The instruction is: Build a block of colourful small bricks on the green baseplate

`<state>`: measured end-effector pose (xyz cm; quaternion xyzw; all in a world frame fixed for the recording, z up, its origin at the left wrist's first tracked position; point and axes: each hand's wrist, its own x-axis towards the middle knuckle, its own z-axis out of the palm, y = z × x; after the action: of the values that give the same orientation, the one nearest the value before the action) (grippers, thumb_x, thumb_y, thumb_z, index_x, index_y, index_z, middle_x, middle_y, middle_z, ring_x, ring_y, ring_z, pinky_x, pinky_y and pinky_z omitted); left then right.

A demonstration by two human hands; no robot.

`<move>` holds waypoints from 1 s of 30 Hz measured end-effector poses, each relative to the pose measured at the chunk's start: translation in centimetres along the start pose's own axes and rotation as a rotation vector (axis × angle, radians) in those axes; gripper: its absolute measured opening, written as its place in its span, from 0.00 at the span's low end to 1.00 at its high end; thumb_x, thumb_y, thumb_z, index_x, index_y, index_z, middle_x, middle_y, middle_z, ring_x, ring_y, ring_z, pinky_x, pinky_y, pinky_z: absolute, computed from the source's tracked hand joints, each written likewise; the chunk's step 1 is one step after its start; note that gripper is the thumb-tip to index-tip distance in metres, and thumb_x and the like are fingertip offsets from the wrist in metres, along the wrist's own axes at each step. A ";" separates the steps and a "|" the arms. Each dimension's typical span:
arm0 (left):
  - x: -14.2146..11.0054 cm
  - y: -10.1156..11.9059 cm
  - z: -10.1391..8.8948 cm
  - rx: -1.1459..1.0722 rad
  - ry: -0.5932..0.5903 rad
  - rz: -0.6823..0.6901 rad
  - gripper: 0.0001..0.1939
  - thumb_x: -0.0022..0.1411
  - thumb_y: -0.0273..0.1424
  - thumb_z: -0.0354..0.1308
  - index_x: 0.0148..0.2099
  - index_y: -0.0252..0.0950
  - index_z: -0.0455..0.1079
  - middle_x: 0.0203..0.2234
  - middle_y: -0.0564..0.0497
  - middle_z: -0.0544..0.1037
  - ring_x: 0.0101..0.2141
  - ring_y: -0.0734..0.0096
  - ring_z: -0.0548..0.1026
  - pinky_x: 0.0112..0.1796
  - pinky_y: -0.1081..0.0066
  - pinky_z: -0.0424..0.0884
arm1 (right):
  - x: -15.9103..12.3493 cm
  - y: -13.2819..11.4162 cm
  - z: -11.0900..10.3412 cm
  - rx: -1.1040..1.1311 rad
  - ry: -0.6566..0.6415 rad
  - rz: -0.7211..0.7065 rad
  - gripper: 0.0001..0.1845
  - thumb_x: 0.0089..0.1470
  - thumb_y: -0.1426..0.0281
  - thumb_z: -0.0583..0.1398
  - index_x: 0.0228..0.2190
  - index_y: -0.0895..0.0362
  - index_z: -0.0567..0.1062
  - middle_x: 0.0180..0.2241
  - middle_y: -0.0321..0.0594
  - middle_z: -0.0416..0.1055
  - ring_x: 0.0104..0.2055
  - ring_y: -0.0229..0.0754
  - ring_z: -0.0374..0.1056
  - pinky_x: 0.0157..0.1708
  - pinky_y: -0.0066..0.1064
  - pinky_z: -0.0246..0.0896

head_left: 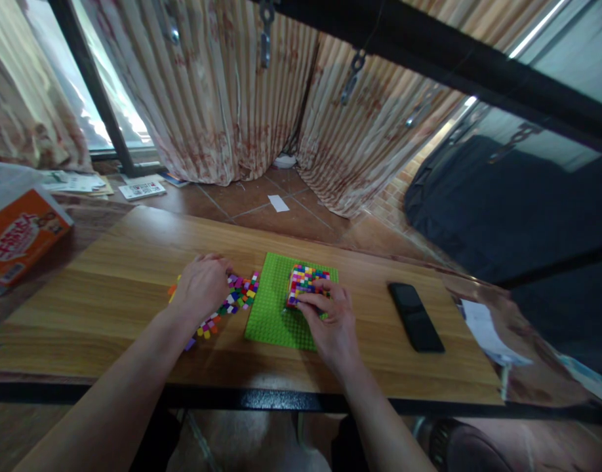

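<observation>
A loose heap of small coloured toy bricks (239, 293) lies on the wooden table. My left hand (202, 285) is over its left part, back of the hand up, with the fingertips curled down and mostly hidden. On the green studded baseplate (269, 314) sits a many-coloured block built of small bricks (301, 278). At the near right side of this block is my right hand (333, 318). Its thumb and forefinger come together over the block's front edge, and the other fingers bend across its top. Whatever is between those fingertips is too small to make out.
A black phone (416, 316) lies on the table (114, 288) to the right. Beyond the left end stands an orange and clear box (28, 233). A dark bar (429, 49) with hanging chain links crosses above. Papers (490, 331) lie past the right edge.
</observation>
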<state>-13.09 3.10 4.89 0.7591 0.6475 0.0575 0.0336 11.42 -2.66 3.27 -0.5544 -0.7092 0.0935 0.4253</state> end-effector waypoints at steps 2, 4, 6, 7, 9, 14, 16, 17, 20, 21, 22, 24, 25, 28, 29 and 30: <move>-0.1 0.1 -0.1 -0.021 0.003 -0.005 0.18 0.59 0.24 0.47 0.41 0.35 0.79 0.38 0.42 0.81 0.42 0.56 0.77 0.47 0.63 0.67 | 0.0 0.1 0.2 0.018 0.014 0.039 0.08 0.51 0.73 0.67 0.31 0.45 0.82 0.45 0.39 0.71 0.49 0.48 0.65 0.49 0.46 0.63; -0.1 0.2 -0.1 -0.025 0.008 0.005 0.18 0.59 0.24 0.47 0.41 0.34 0.79 0.38 0.41 0.81 0.42 0.55 0.77 0.47 0.62 0.67 | 0.0 0.1 0.4 0.042 0.020 0.072 0.08 0.50 0.73 0.68 0.30 0.45 0.82 0.46 0.39 0.71 0.49 0.48 0.65 0.49 0.47 0.63; -0.1 0.2 -0.2 -0.011 0.006 0.011 0.19 0.60 0.24 0.46 0.42 0.34 0.79 0.38 0.40 0.81 0.41 0.54 0.77 0.47 0.61 0.67 | 0.0 0.1 0.5 0.061 0.016 0.093 0.08 0.50 0.73 0.68 0.30 0.45 0.82 0.46 0.39 0.71 0.50 0.47 0.65 0.50 0.47 0.63; -0.2 0.2 -0.2 -0.006 0.005 0.007 0.19 0.60 0.24 0.46 0.42 0.34 0.78 0.38 0.40 0.81 0.41 0.54 0.77 0.47 0.61 0.67 | 0.0 0.1 0.6 0.068 0.015 0.101 0.08 0.50 0.73 0.68 0.30 0.45 0.82 0.46 0.39 0.71 0.50 0.47 0.65 0.50 0.47 0.63; -0.2 0.2 -0.2 -0.003 0.000 -0.010 0.19 0.60 0.24 0.46 0.43 0.34 0.78 0.39 0.41 0.81 0.42 0.55 0.77 0.46 0.62 0.68 | 0.0 0.1 0.6 0.081 0.022 0.111 0.08 0.49 0.74 0.68 0.30 0.46 0.82 0.46 0.38 0.71 0.50 0.47 0.65 0.50 0.46 0.62; -0.1 0.3 0.1 0.022 -0.007 -0.038 0.19 0.60 0.24 0.47 0.46 0.34 0.77 0.41 0.41 0.81 0.43 0.54 0.77 0.45 0.61 0.69 | 0.0 0.0 0.7 0.089 0.032 0.122 0.09 0.48 0.75 0.68 0.28 0.47 0.82 0.45 0.38 0.71 0.49 0.47 0.65 0.51 0.46 0.62; -0.1 0.4 0.2 0.014 0.001 -0.046 0.19 0.60 0.24 0.47 0.47 0.34 0.77 0.42 0.40 0.80 0.44 0.53 0.77 0.45 0.61 0.69 | 0.1 -0.1 0.7 0.088 0.031 0.121 0.09 0.48 0.75 0.68 0.28 0.47 0.82 0.45 0.38 0.71 0.49 0.47 0.65 0.50 0.45 0.62; -0.1 0.3 0.3 0.007 0.009 -0.044 0.19 0.61 0.24 0.46 0.47 0.33 0.77 0.42 0.40 0.80 0.44 0.53 0.77 0.46 0.61 0.69 | 0.1 -0.1 0.7 0.089 0.031 0.118 0.08 0.48 0.75 0.68 0.28 0.47 0.82 0.45 0.38 0.71 0.49 0.47 0.65 0.50 0.45 0.62; -0.1 0.4 0.4 -0.013 0.037 -0.045 0.19 0.62 0.24 0.46 0.48 0.33 0.77 0.42 0.40 0.80 0.44 0.53 0.77 0.45 0.61 0.70 | 0.1 0.0 0.7 0.083 0.033 0.099 0.08 0.48 0.75 0.68 0.27 0.47 0.81 0.45 0.39 0.72 0.49 0.47 0.65 0.50 0.45 0.62; -0.1 0.4 0.4 -0.023 0.046 -0.056 0.20 0.62 0.25 0.45 0.48 0.33 0.76 0.42 0.40 0.79 0.43 0.53 0.78 0.45 0.61 0.70 | 0.0 0.0 0.7 0.077 0.032 0.088 0.08 0.49 0.75 0.68 0.27 0.48 0.81 0.45 0.39 0.72 0.49 0.47 0.65 0.49 0.45 0.62; -0.1 0.5 0.3 -0.040 0.056 -0.072 0.20 0.63 0.26 0.45 0.49 0.33 0.76 0.43 0.40 0.79 0.42 0.54 0.78 0.44 0.61 0.71 | 0.0 0.0 0.8 0.069 0.031 0.077 0.08 0.49 0.75 0.68 0.27 0.48 0.81 0.44 0.39 0.72 0.49 0.47 0.65 0.49 0.45 0.62; -0.1 0.6 0.1 -0.100 0.089 -0.100 0.20 0.64 0.26 0.45 0.51 0.33 0.75 0.44 0.40 0.78 0.41 0.55 0.78 0.43 0.61 0.71 | -0.1 0.1 0.8 0.050 0.029 0.051 0.07 0.50 0.74 0.67 0.26 0.48 0.81 0.43 0.39 0.73 0.48 0.47 0.65 0.48 0.45 0.62; 0.0 0.7 0.0 -0.151 0.111 -0.101 0.20 0.63 0.27 0.45 0.51 0.33 0.74 0.45 0.40 0.78 0.42 0.55 0.78 0.44 0.60 0.72 | -0.1 0.2 0.8 0.041 0.028 0.039 0.07 0.50 0.74 0.67 0.26 0.48 0.81 0.43 0.39 0.73 0.48 0.47 0.65 0.48 0.45 0.62; 0.2 1.1 -0.1 -0.433 0.163 -0.049 0.18 0.61 0.28 0.48 0.49 0.32 0.75 0.43 0.41 0.79 0.43 0.57 0.77 0.46 0.60 0.72 | 0.0 0.3 0.8 0.022 0.022 0.015 0.07 0.51 0.74 0.66 0.26 0.48 0.81 0.42 0.39 0.73 0.47 0.48 0.65 0.48 0.45 0.62; 0.2 1.3 -0.1 -0.575 0.163 -0.025 0.17 0.60 0.29 0.50 0.48 0.33 0.75 0.42 0.43 0.79 0.42 0.58 0.77 0.46 0.60 0.72 | 0.0 0.3 0.7 0.021 0.016 0.012 0.07 0.51 0.73 0.66 0.27 0.48 0.81 0.42 0.40 0.73 0.47 0.48 0.65 0.48 0.45 0.62; 0.2 1.5 -0.1 -0.735 0.149 -0.005 0.16 0.60 0.30 0.52 0.47 0.34 0.75 0.40 0.45 0.80 0.41 0.60 0.78 0.45 0.61 0.73 | 0.0 0.3 0.7 0.022 0.011 0.010 0.07 0.51 0.73 0.66 0.27 0.48 0.81 0.43 0.40 0.74 0.47 0.48 0.66 0.48 0.46 0.62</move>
<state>-11.59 3.02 5.22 0.6885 0.5861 0.3413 0.2569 11.19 -2.32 2.65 -0.5537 -0.7031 0.1003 0.4348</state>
